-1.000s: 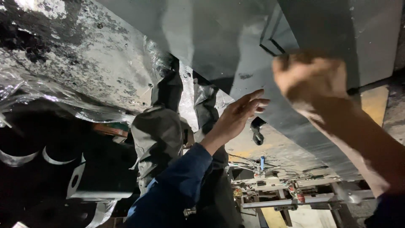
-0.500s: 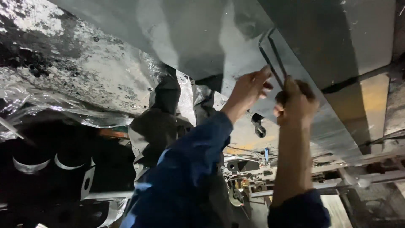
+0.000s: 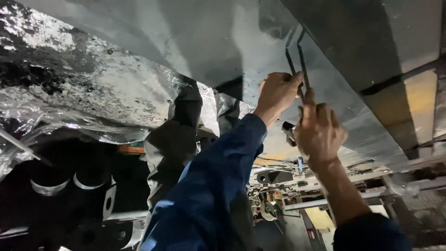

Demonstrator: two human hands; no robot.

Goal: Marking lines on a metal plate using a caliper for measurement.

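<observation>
I look up at a grey metal underside panel (image 3: 209, 42). A thin dark metal bracket (image 3: 294, 51), shaped like a narrow loop, lies against this panel. My left hand (image 3: 276, 93), in a blue sleeve, grips the bracket's lower end with curled fingers. Just below and to the right, my right hand (image 3: 318, 132) closes around the same lower end, thumb pointing up along it. The bracket's bottom tip is hidden by both hands.
Crinkled silver foil shielding (image 3: 79, 93) covers the left. Dark pipes with metal clamp bands (image 3: 51, 188) sit at lower left. A small dark fitting (image 3: 288, 131) hangs between my wrists. Frame rails and wiring (image 3: 325, 200) run at lower right, beside a yellow surface (image 3: 420, 102).
Both hands rose to the bracket. My right hand came in from the right, and my left hand went from open fingers to a grip on the bracket.
</observation>
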